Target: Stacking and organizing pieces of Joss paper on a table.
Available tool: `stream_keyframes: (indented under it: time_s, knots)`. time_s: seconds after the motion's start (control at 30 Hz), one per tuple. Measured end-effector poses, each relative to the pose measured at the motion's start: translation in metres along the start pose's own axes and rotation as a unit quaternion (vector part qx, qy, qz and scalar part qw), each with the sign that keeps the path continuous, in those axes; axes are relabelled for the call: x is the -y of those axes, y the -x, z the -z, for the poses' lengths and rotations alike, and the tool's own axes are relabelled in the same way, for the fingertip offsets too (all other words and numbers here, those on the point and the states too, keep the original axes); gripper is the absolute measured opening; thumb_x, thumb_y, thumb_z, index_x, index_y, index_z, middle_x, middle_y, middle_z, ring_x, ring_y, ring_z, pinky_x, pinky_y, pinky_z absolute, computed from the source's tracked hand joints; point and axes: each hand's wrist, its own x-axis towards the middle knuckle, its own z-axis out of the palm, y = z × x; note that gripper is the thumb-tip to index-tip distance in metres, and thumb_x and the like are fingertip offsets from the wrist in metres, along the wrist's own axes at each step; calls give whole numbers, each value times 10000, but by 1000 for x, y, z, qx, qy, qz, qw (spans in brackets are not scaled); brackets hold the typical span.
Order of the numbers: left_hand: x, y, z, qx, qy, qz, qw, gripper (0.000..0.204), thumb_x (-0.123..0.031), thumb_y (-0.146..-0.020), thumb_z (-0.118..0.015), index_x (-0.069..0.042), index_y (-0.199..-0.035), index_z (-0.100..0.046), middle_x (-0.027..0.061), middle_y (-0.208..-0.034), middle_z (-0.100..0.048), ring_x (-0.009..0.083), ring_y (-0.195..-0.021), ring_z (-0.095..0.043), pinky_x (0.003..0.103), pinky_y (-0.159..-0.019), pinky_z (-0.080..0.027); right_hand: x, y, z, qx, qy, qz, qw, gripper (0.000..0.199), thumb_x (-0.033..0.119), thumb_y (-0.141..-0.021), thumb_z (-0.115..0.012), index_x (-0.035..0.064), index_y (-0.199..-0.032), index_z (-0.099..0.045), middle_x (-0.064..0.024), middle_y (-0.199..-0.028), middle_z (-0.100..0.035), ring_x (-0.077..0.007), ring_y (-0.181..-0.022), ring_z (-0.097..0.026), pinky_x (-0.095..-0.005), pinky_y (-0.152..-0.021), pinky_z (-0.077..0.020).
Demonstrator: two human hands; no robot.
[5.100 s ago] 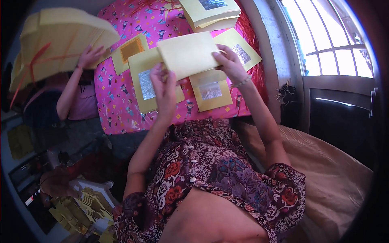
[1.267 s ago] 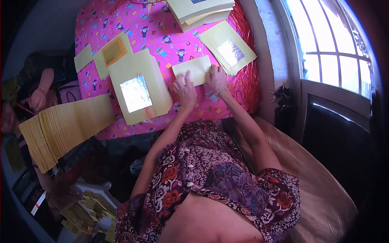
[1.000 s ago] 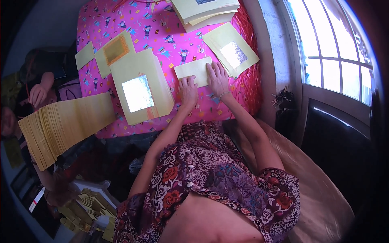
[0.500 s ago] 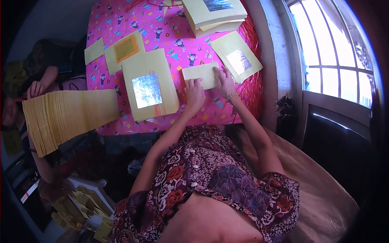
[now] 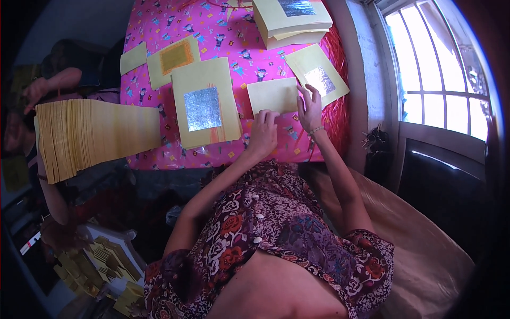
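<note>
A folded sheet of pale yellow paper lies on the pink patterned tablecloth in front of me. My left hand is at its near edge, fingers curled together and seemingly pinching that edge. At the right end of the sheet is my right hand, fingers raised and apart, the fingertips over the corner. Just beyond that hand, a yellow sheet with a silver foil square lies tilted, partly under the folded one. A stack of yellow sheets topped by a silver square sits left of my left hand.
A thick fanned row of folded yellow paper extends past the table's left edge, beside another person's hand. A tall paper pile stands at the back right. Red strands hang along the right edge, near a barred window.
My right hand has lifted off the paper and its fingers have spread. My left hand has slid from the sheet's surface to its near edge. The whole view has shifted slightly.
</note>
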Motion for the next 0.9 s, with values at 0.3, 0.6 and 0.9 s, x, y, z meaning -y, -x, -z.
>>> stream_keyframes:
  time_s: [0.3,0.6,0.9]
  knots:
    - [-8,45,112,-9,21,-2,1000,250,-80,-807,-702,-56,-1039,-612,106,-1014,-574,297,-968,-579,387,-845,-481,104,-9,33,143,-79,136,977,282,173,-813,-704,90,-1071,-626,-88,-1021,-598,-269,-971,-572,-387,-829,-448]
    - [41,53,170,32,-179,29,983,532,-243,-719,-798,-113,-1175,-557,93,-1205,-512,314,-1150,-457,440,-979,-367,161,-6,-10,227,-20,275,934,519,338,-726,-754,98,-1147,-568,-58,-1176,-554,-241,-1198,-500,-396,-995,-402]
    - [61,54,177,31,-127,17,991,448,-153,-675,-816,-109,-1078,-625,62,-1169,-566,290,-1133,-501,416,-963,-415,159,-11,-13,235,-88,244,937,177,236,-788,-731,84,-870,-697,-75,-1094,-629,-264,-1080,-584,-388,-882,-498]
